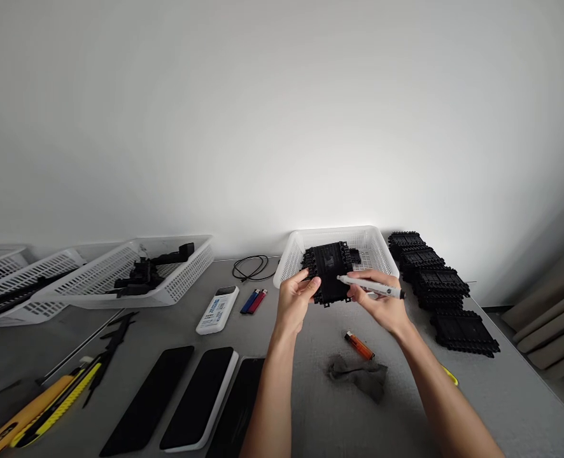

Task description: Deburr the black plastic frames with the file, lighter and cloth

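My left hand (296, 299) grips the left edge of a black ribbed plastic part (330, 267), thumb on its face. The part is held up in front of a white perforated basket (291, 254). In my right hand (382, 302) is a white marker (372, 285), its tip pointing left at the part's face and its dark end to the right. Whether the tip touches the surface, I cannot tell. Below the hands, an orange lighter (359, 345) and a crumpled grey cloth (358, 376) lie on the table.
Black parts (437, 280) are stacked at the right. Left of my arms are phones (200, 397), a white device (218, 310), two lighters (253, 301), a cable (251, 268), yellow cutters (57, 404) and a caliper (112, 350). Another basket (186, 280) holds black items.
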Demonstrator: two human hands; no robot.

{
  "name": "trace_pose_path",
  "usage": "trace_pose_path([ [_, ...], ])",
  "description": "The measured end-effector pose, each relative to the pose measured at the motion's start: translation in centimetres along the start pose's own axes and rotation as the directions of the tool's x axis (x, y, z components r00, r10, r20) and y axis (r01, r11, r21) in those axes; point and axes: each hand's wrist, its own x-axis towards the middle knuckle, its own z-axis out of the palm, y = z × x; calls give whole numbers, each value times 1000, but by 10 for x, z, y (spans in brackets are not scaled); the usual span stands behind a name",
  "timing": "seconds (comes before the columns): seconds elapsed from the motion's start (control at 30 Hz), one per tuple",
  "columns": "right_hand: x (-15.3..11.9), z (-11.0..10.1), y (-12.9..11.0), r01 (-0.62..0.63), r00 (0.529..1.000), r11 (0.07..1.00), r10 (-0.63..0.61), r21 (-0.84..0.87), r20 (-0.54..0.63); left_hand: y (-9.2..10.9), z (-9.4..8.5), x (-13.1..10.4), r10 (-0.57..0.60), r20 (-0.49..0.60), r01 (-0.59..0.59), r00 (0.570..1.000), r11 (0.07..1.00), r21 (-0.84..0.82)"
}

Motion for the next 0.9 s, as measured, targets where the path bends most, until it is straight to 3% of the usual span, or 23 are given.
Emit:
trace_pose_path([
  [0.1,-1,4,-1,114,992,969,-121,-219,-20,1,1,-1,-8,25,8,1000,1000,-12],
  [0.17,-2,6,0,148,987,951,-160,-273,-21,3,1,-3,-10,33,10,999,1000,-7],
  [0.33,-1,5,4,171,985,944,-175,-283,14,7,2,-6,6,77,-5,997,1000,-9],
  [0.7,-1,5,3,222,974,933,-225,-284,23,5,1,-6,-17,59,17,998,1000,-8],
  [0.9,-2,3,-1,198,975,961,-213,-195,-63,6,2,-5,-51,10,51,999,999,-9],
])
